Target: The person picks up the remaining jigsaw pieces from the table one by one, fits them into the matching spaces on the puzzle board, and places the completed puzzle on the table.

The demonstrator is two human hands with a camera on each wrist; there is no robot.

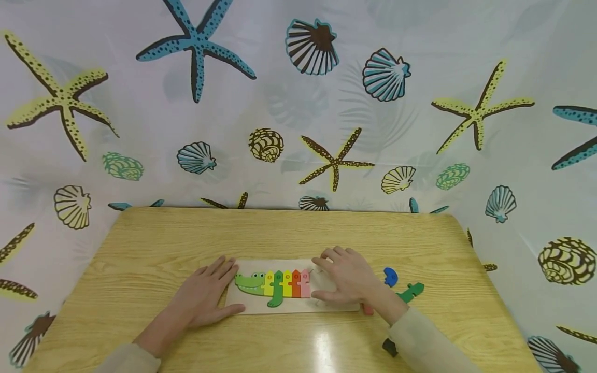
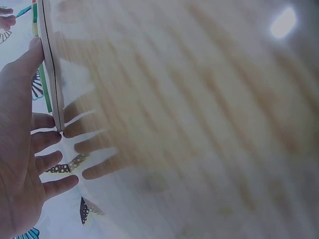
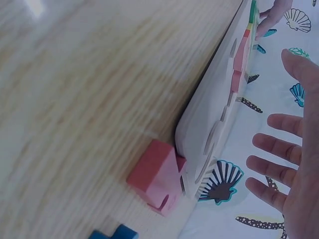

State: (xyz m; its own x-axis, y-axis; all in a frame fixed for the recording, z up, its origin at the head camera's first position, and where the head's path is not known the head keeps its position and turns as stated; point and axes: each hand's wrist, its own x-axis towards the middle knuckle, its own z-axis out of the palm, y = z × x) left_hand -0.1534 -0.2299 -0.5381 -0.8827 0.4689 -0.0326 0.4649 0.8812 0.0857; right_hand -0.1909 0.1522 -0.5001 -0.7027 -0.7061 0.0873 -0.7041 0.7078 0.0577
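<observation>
A pale wooden puzzle board [image 1: 247, 306] lies on the table. Set in its left part are a green crocodile head [image 1: 249, 283] and a row of coloured pieces, among them a green leg piece [image 1: 278, 287] and a pink piece [image 1: 305, 284]. My left hand [image 1: 207, 292] rests against the board's left end, fingers straight and thumb along the near side. Over the bare right part of the board is my right hand [image 1: 347, 277]. In the right wrist view that hand [image 3: 304, 159] has spread, relaxed fingers and holds nothing.
Loose puzzle pieces lie right of the board: a blue one [image 1: 391, 276], a green one [image 1: 411, 292], a pinkish-red one [image 1: 367, 309] by the board's corner, and a dark one [image 1: 389, 347] partly behind the right sleeve. A patterned curtain [image 1: 289, 114] hangs behind the table.
</observation>
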